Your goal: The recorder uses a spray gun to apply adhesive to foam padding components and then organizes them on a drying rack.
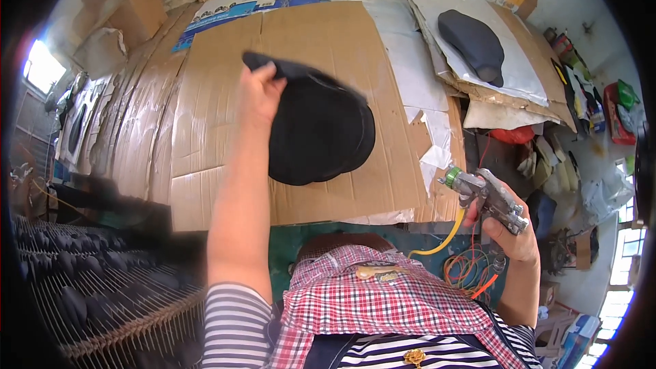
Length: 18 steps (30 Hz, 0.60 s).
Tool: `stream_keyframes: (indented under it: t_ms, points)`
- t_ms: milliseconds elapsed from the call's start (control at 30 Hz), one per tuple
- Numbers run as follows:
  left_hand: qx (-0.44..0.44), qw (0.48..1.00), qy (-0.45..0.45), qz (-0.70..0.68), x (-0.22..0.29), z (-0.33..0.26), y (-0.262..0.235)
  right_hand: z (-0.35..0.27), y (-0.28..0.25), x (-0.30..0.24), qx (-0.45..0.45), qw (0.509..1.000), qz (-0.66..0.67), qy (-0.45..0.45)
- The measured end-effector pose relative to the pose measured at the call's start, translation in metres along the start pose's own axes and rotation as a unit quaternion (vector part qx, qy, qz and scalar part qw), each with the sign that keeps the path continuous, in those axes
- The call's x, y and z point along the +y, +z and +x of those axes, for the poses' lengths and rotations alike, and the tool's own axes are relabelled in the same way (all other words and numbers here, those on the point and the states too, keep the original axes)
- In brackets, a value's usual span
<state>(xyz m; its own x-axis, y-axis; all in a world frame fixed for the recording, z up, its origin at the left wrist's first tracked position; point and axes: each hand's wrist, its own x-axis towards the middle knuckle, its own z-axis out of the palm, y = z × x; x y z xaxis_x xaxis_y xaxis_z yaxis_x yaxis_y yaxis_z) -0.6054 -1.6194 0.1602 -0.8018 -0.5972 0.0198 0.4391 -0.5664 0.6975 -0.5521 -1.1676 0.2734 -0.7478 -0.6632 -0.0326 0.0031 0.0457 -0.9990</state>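
My left hand (262,92) is closed on the far-left edge of a soft black rounded piece (320,133). Its held edge lifts off the cardboard and looks slightly blurred; a thin pale line runs along its far side. What exactly this piece is, I cannot tell. In my right hand (514,229) is a metal spray gun (488,198) with a green ring at its front. The gun hangs just off the near right corner of the table, pointing up and left toward the black piece. A yellow hose (447,240) runs near the gun.
Brown cardboard (219,143) covers the table. On a stack of boards (529,61) at the far right lies a dark grey moulded pad (471,46). Racks with several dark pieces on thin rods (102,294) stand at the lower left. Coiled hoses (471,270) lie on the floor.
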Motion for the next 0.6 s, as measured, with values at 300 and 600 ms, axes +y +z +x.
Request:
stream_keyframes:
  t_ms: [300, 600]
  points:
    - [-0.114, 0.955, 0.104, -0.255, 0.169, -0.028, 0.005, -0.013, -0.004, -0.001, -0.077, 0.995, -0.008, 0.069]
    - [-0.027, 0.973, 0.216, 0.072, 0.225, -0.137, -0.109, -0.026, -0.019, -0.017, 0.014, 0.997, -0.037, 0.073]
